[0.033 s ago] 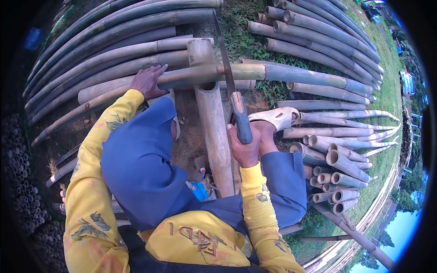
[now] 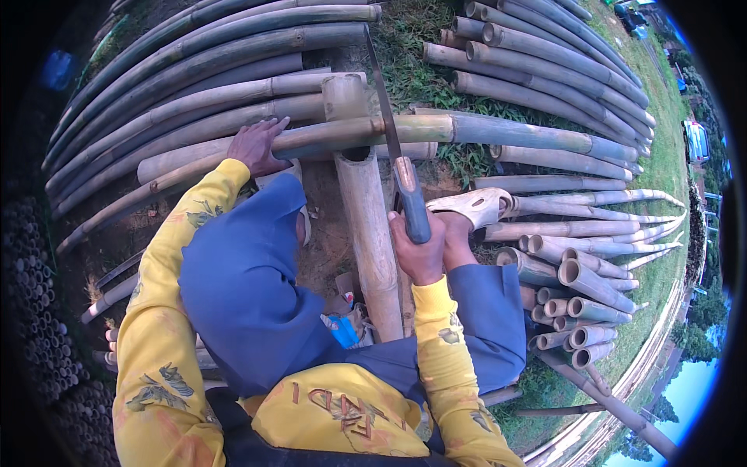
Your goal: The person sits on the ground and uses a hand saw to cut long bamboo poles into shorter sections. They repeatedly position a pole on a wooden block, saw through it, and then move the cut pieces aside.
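A long bamboo pole lies crosswise in front of me, over a thicker bamboo post with a hollow opening near its far end. My left hand is closed over the pole to the left of the post, pressing it from above. In my right hand is the dark handle of a handsaw. The saw's long narrow blade points away from me and crosses the pole just right of the post. Whether its teeth have cut into the bamboo I cannot tell.
Stacked bamboo poles fill the far left, and more poles lie at the far right. Cut hollow bamboo pieces are piled right of my knee. My sandalled foot is close to the saw handle. A blue packet lies below.
The view has shifted slightly, so the post and my left arm appear a little lower and farther right. Both hands keep their holds, and the saw still crosses the pole.
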`<state>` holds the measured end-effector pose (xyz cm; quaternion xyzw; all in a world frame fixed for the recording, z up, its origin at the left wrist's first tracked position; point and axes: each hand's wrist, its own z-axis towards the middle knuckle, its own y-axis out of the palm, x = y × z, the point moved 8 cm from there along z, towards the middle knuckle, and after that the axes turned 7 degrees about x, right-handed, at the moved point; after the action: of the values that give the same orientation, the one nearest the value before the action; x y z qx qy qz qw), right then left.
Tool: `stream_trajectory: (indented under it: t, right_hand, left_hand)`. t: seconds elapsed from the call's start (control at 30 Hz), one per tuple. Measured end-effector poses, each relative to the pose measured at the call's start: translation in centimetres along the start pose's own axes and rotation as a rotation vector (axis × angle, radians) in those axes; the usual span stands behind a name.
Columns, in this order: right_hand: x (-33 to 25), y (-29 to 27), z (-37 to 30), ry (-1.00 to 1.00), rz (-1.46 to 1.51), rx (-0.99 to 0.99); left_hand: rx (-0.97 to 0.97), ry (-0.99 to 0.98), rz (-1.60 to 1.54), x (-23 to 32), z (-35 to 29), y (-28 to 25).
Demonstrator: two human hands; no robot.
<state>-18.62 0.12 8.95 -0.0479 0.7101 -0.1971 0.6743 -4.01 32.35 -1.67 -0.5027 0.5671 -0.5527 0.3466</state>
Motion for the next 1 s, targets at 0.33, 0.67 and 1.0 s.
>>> stream_trajectory:
  t: [0.33, 0.67, 1.0]
  right_hand:
    - [2.5, 0.6, 0.2, -0.038, 0.061, 0.038]
    - [2.7, 0.4, -0.7, -0.042, 0.034, 0.084]
    - [2.2, 0.4, -0.7, -0.035, -0.003, 0.07]
  left_hand:
    - [0.158, 0.07, -0.127, -1.0, 0.3, -2.1]
    - [0.763, 0.153, -0.096, 0.0, 2.9, -8.5]
    - [0.357, 0.206, -0.074, 7.6, 3.6, -1.0]
